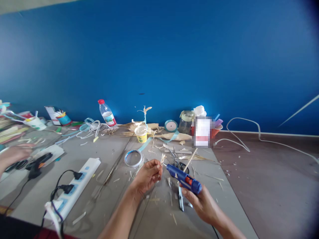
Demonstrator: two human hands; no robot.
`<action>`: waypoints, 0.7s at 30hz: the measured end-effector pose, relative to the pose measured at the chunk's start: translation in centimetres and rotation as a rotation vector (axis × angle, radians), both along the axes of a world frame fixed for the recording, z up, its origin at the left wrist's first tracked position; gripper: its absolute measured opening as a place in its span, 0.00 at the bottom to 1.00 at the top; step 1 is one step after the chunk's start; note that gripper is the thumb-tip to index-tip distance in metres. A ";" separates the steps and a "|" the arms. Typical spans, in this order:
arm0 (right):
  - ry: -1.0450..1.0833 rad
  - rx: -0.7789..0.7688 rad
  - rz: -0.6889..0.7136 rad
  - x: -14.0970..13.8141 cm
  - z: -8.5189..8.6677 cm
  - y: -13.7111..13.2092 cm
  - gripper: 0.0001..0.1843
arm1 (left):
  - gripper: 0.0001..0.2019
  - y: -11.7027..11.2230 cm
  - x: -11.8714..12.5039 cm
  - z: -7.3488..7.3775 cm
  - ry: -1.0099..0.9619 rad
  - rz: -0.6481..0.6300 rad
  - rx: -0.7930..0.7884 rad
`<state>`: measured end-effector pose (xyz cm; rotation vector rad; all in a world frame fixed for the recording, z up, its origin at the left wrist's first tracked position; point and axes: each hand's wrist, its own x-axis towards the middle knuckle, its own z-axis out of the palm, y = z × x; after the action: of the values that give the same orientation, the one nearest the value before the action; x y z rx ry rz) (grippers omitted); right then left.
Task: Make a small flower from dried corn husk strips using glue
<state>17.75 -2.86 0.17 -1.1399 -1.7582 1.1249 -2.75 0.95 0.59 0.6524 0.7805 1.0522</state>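
Observation:
In my right hand (196,199) is a blue hot glue gun (180,176), its nozzle pointing left. My left hand (151,174) pinches a small pale piece of dried husk (163,159) close to the nozzle; whether the two touch I cannot tell. Under and behind the glue gun lie scissors (175,156) with dark handles. A utility knife (180,199) rests on the table below the glue gun. Left of the husk piece is a roll of tape (133,158). Farther back stands a yellow paper cup (141,133) with husk pieces and a wrapped stem.
A white power strip (77,189) with black plugs lies at left. Beyond it are another person's hand (18,156) and a black glue gun (40,164). A tilted bottle (107,114), ribbon spool (170,125) and glass jar (186,122) line the blue wall. Scraps litter the table.

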 end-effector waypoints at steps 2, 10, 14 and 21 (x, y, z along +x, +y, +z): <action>-0.022 -0.011 0.033 0.0 0.0 0.0 0.17 | 0.13 0.0 0.0 -0.1 -0.004 -0.002 0.006; -0.039 -0.024 0.052 0.0 0.3 -0.1 0.17 | 0.13 0.1 -0.1 -0.1 -0.012 -0.006 0.021; -0.034 -0.021 0.042 0.0 0.4 0.0 0.17 | 0.13 0.0 0.0 0.1 0.004 0.004 0.004; -0.022 -0.038 0.067 -0.1 0.9 0.0 0.16 | 0.13 0.1 0.0 0.1 -0.025 0.004 0.011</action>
<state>17.61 -2.88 1.05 -1.1274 -1.8108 1.1940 -2.76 1.03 0.73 0.6458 0.7549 1.0666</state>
